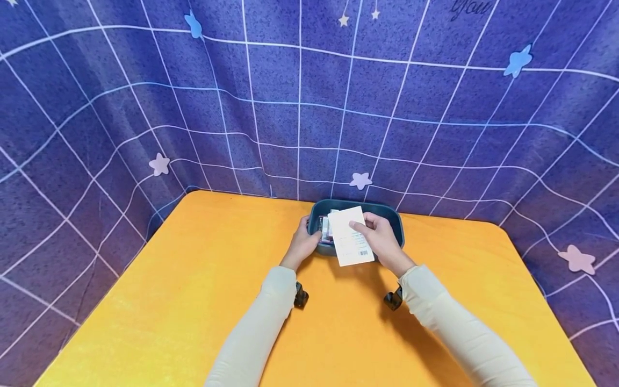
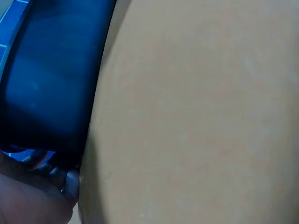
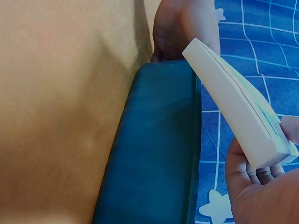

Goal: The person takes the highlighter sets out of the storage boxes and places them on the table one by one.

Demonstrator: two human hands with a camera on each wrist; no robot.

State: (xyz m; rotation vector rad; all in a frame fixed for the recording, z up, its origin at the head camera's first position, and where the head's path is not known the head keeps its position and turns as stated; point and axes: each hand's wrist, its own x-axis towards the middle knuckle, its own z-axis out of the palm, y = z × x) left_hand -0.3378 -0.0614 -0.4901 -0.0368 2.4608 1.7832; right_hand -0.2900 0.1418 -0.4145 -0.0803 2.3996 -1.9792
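White box (image 1: 349, 236) sits tilted over the bin's (image 1: 395, 219) near rim, pinched in our right hand (image 1: 382, 236). Our left hand (image 1: 303, 242) grips the bin's left wall. Bin is on the orange bench (image 1: 193, 290), far edge.

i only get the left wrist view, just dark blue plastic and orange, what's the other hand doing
Observer: The right hand holds a flat white box over the teal bin.
Operator: is the box tilted
Observer: Yes, the right wrist view shows it slanting above the bin's rim.
Operator: where's my left hand then
Observer: The left hand grips the bin's left side, on the orange table.
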